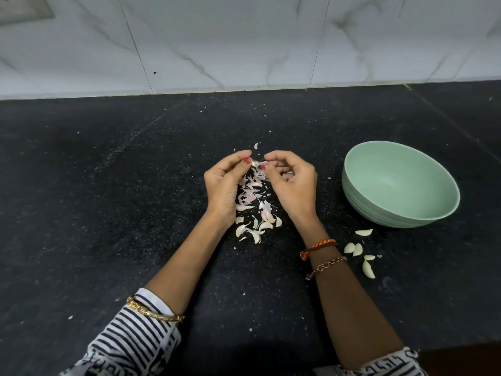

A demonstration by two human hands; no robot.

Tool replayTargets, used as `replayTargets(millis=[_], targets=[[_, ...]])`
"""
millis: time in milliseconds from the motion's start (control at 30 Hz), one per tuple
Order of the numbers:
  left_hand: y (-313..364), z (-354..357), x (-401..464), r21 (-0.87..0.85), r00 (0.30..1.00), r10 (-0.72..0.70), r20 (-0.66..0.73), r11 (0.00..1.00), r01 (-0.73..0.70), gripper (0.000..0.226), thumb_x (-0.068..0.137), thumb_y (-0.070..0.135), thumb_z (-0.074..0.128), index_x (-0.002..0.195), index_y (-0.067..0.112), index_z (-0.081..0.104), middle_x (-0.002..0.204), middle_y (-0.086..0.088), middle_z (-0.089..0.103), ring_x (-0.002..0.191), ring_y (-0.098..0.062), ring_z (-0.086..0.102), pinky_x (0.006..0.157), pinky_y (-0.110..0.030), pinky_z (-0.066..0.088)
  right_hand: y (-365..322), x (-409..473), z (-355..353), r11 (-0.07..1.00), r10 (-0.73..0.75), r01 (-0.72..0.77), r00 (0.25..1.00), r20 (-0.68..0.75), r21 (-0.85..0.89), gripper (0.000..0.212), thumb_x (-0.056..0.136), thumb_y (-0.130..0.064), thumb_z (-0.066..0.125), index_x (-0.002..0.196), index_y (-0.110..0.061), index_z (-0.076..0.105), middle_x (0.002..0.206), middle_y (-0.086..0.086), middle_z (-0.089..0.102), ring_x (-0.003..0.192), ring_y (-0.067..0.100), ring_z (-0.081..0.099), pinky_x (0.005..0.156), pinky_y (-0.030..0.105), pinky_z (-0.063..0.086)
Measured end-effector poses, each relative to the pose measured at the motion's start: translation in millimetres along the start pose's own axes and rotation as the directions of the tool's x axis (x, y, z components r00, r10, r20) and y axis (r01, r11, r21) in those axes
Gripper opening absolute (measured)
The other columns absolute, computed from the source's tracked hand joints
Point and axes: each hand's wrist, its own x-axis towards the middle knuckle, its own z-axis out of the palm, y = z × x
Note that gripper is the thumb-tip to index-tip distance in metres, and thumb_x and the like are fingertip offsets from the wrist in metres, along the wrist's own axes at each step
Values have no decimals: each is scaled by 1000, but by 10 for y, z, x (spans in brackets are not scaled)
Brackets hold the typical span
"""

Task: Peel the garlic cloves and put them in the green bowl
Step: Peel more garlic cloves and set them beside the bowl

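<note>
Head view: both hands raised just above a black speckled counter (135,213), meeting at the fingertips. Left hand (226,185) pinching a small clove (254,163) between thumb and forefinger; right hand (291,183) curled, thumb and forefinger nipping at the clove's skin on the near end. Below and between the wrists, a heap of skins (253,204): papery, curled, white with pink streaks, weightless enough to scatter at a breath. Near the right forearm, five peeled cloves (360,253) lying loose on the counter, smooth, pale, crescent-shaped, not yet in the bowl. Well to the right, bowl (401,185): pale green, matte, ribbed outside, looks empty. Behind, glossy marble-veined tiles (244,42).

Probably light, firm and a little slick once bare, so best held across the fat middle, nail working at the pointed tip or root end where the skin lifts. Likely sticky juice on the fingers; firm pinch needed, yet not crushing.
</note>
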Motion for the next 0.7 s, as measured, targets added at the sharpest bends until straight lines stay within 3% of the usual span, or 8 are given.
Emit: replayTargets(millis=[200, 300, 400, 533, 633, 700], targets=[[-26, 1, -22, 32, 999, -12, 38, 999, 11, 6, 82, 1, 61, 85, 2, 67, 72, 0, 69, 68, -5, 64, 64, -16, 49, 121, -22, 27, 964, -173, 171, 985, 8, -202, 15, 74, -14, 73, 88, -13, 71, 81, -1, 68, 70, 11, 61, 64, 22, 48], [-38, 9, -29, 124, 998, 5, 58, 992, -12, 8, 83, 6, 62, 81, 0, 68, 77, -5, 69, 72, -11, 65, 70, -22, 53, 137, -15, 23, 963, -220, 213, 975, -30, -166, 18, 76, -14, 68, 94, -11, 71, 83, -2, 67, 70, 6, 59, 60, 13, 44], [-48, 5, -20, 275, 992, 95, 88, 954, -116, 17, 86, 10, 60, 73, 3, 68, 66, 0, 67, 65, -9, 61, 64, -21, 51, 119, -8, 13, 960, -245, 237, 969, -38, -147, 14, 77, -15, 66, 89, -11, 72, 82, -7, 64, 67, 7, 58, 54, 11, 41], [-92, -39, 14, 409, 971, 193, 143, 882, -236, 34, 92, 16, 55, 69, -9, 61, 62, -28, 57, 56, -23, 50, 50, -31, 44, 111, -13, 12, 983, -173, 171, 985, -15, -69, 7, 76, -10, 71, 83, -10, 72, 77, -6, 63, 62, 1, 55, 52, 8, 38], [-86, -13, 8, 449, 967, 197, 163, 858, -251, 39, 95, 16, 48, 61, -2, 54, 52, -12, 47, 43, -5, 42, 41, -18, 36, 89, -18, 21, 997, -79, 78, 996, 29, 8, 7, 78, -4, 70, 77, -11, 68, 71, -5, 65, 61, 0, 60, 57, 7, 42], [-80, 0, 5, 465, 966, 190, 176, 849, -252, 41, 96, 17, 46, 56, 7, 51, 48, -5, 46, 39, -4, 42, 40, -12, 35, 92, -21, 28, 997, -56, 54, 998, 33, 48, 10, 79, -1, 67, 75, -11, 67, 67, -8, 66, 63, 1, 64, 61, 11, 47]])
